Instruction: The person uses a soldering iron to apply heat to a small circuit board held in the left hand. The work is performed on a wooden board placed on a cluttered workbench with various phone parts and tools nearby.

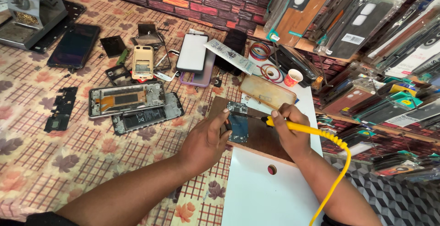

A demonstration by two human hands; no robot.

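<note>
The left hand point(205, 141) covers the near edge of the circuit board point(238, 121); the soldering iron point(293, 126) tip is too small to tell apart, and its yellow cord point(338, 171) runs off the bottom edge

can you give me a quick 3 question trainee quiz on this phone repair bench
1. True or false: the right hand holds a yellow soldering iron.
2. What does the left hand steady on the wooden board?
3. The paper cup is: A) blue B) red and white C) green.

Key: 1 true. 2 the blue circuit board. 3 B.
</note>
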